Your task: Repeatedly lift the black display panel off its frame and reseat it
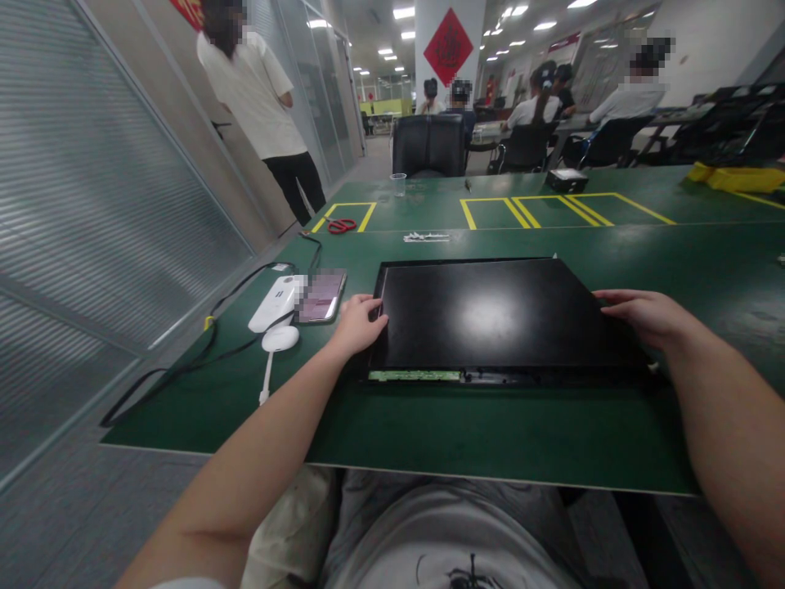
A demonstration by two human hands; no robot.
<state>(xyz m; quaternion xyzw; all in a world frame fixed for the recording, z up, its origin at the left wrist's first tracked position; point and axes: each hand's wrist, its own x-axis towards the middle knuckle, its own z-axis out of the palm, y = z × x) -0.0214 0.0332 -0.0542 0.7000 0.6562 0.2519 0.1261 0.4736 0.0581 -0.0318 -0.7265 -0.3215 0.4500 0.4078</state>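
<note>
A black flat display panel point(491, 315) lies on the green table in front of me, its glossy face up. Along its near edge runs a narrow green circuit board point(414, 375). My left hand point(361, 323) grips the panel's left edge, thumb on the face and fingers curled at the side. At the opposite edge, my right hand point(643, 315) holds the panel's right side with its fingertips; part of that grip is hidden behind the hand.
Left of the panel lie a phone point(324, 296), a white device point(275, 303), a white earbud case point(280, 338) and black cables point(226, 353). Farther back are red-handled scissors point(342, 226), white strips point(426, 237), a clear cup point(398, 184) and a black box point(567, 180). Several people are beyond the table.
</note>
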